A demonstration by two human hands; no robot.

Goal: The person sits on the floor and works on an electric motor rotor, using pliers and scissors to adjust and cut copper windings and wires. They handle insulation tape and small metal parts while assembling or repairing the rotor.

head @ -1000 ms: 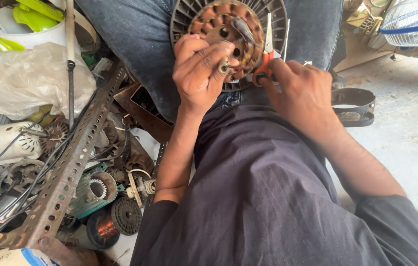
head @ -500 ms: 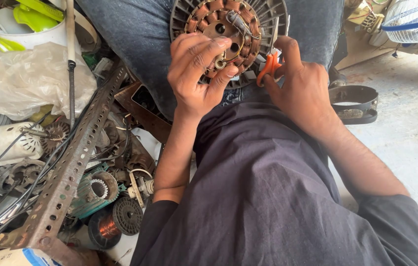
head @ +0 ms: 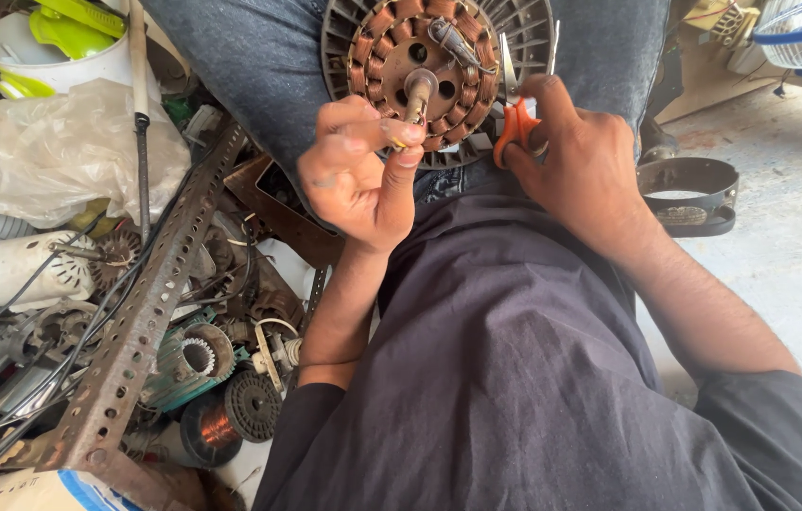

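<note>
now left hand (head: 358,170) pinching motor stator (head: 420,71) shaft; right hand (head: 581,156) gripping scissors (head: 514,114) beside.

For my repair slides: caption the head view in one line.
Left hand pinches a wire at a fan motor stator while right hand holds orange-handled scissors.

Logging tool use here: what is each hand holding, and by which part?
Right hand: scissors, by the orange handles. Left hand: pinches something small at the motor stator.
</note>
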